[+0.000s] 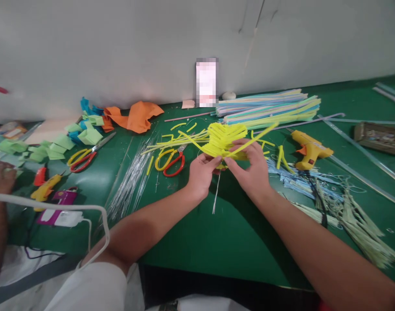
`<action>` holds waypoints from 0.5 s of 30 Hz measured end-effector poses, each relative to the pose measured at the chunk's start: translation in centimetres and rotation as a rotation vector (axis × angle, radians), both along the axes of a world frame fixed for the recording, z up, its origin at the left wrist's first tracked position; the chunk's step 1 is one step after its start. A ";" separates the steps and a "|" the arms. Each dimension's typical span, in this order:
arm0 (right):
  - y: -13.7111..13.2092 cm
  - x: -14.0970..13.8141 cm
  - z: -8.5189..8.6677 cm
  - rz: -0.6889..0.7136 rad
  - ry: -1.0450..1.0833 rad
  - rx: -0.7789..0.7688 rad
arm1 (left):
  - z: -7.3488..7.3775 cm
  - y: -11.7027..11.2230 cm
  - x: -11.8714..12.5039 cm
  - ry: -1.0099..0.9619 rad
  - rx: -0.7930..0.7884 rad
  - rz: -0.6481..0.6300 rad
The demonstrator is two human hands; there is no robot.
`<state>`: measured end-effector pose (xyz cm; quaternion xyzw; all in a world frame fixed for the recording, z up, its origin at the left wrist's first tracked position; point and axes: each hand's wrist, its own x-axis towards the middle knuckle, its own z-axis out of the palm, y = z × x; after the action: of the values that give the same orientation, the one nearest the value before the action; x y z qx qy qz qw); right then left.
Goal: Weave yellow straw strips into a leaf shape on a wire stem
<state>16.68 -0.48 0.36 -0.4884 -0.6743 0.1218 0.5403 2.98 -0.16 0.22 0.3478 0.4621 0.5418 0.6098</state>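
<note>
Bright yellow pipe cleaners bent into a ribbed, leaf-like piece [228, 134] are held up over the green table. My left hand [201, 175] pinches its lower left edge, thumb pressed near the middle. On the other side my right hand [253, 167] grips the lower right, with a loose yellow strand running up past its fingers. A thin pale wire [216, 196] hangs down below my fingertips. Beside my left hand lie red-and-yellow scissors [170, 163] and loose yellow pipe cleaners [194, 137]. My palms hide the underside of the piece.
Pastel pipe cleaner bundles [268, 108] lie at the back near a propped phone [206, 82]. A yellow glue gun [309, 149] stands right; silvery wires [132, 177] spread left. Another person's hand [1, 177] rests far left. A white cable [100, 209] crosses the lower left.
</note>
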 end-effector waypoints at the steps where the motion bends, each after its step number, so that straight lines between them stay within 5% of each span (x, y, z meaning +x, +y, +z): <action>1: -0.2 -0.2 0.0 -0.027 0.035 -0.009 | 0.0 -0.1 0.0 0.020 0.034 0.016; 5: -0.8 -1.3 0.1 -0.114 0.329 -0.081 | 0.1 -0.4 -0.1 0.098 0.168 0.098; 11: -1.1 -2.6 0.8 0.195 0.858 -0.714 | -0.3 -0.1 -0.1 0.086 0.252 0.179; 15: -0.8 -2.4 1.0 0.278 1.179 -0.899 | -0.5 0.2 0.0 -0.044 0.207 0.194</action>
<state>14.32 -1.27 1.37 -0.4262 -0.2142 0.6934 0.5401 2.98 0.03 -0.26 0.3504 0.4218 0.6506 0.5254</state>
